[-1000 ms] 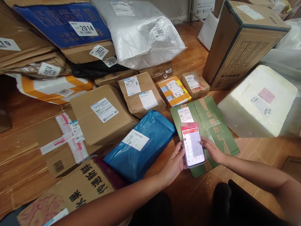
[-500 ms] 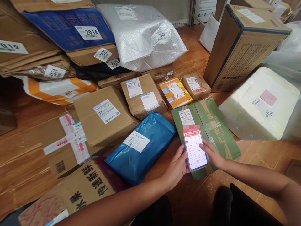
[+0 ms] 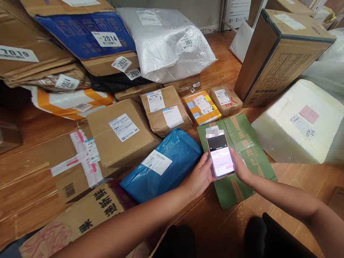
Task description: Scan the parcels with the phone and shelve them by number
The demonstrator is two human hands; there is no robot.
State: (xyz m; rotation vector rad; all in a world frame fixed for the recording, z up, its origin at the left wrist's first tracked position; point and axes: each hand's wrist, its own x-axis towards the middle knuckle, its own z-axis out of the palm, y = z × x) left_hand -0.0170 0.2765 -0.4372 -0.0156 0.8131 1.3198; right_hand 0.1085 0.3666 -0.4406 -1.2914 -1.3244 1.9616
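At the upper right of the frame stands the biggest thing, a tall brown carton [image 3: 282, 53], tilted on the wooden floor [image 3: 223, 68]. Below it, at the right edge, lies a white foam box [image 3: 298, 122] with a pink note on top. In the upper middle a white plastic sack [image 3: 166, 43] with the label 3003 rests against a blue flattened carton [image 3: 86, 30] marked 2014.

In the middle left is a brown parcel [image 3: 120, 134] with a white label, and just beside it, lower, a blue plastic parcel [image 3: 163, 165]. A green flat carton [image 3: 242, 157] lies on the floor in the lower middle, under my hands.

My left hand [image 3: 200, 177] grips the left edge of the phone [image 3: 220, 154]; the fingers are curled around it, thumb on the front edge. My right hand [image 3: 239, 166] touches the right side of the phone, fingers bent and closed on its edge. The phone is held above the green flat carton, screen up, just right of the blue plastic parcel, and it covers part of the white label there.
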